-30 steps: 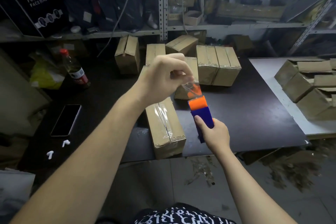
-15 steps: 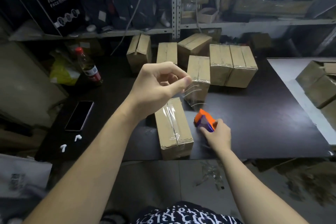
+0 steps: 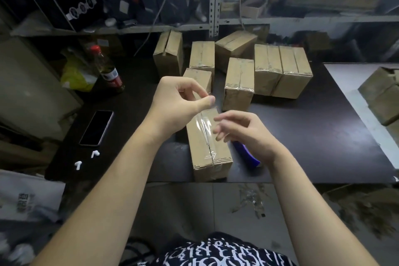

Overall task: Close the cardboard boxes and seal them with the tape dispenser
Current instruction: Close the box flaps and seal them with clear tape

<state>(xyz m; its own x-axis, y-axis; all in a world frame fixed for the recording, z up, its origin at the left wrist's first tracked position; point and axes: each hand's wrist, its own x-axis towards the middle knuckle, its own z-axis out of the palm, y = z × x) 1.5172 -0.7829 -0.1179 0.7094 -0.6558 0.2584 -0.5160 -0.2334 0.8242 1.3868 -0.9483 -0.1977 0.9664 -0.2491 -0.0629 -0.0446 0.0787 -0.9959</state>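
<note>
The left hand (image 3: 179, 101) pinches a loose bit of clear tape (image 3: 213, 105) between thumb and finger, just above the near cardboard box (image 3: 207, 151). That box lies at the front edge of the dark table (image 3: 313, 136) with tape already along its top, so I think it is best to pull the bit flat, lay it over the seam and rub it down smooth. The right hand (image 3: 244, 131), fingers loose and apart, held the tape dispenser (image 3: 246, 153) half a second ago; now the dispenser lies beside the box.
</note>
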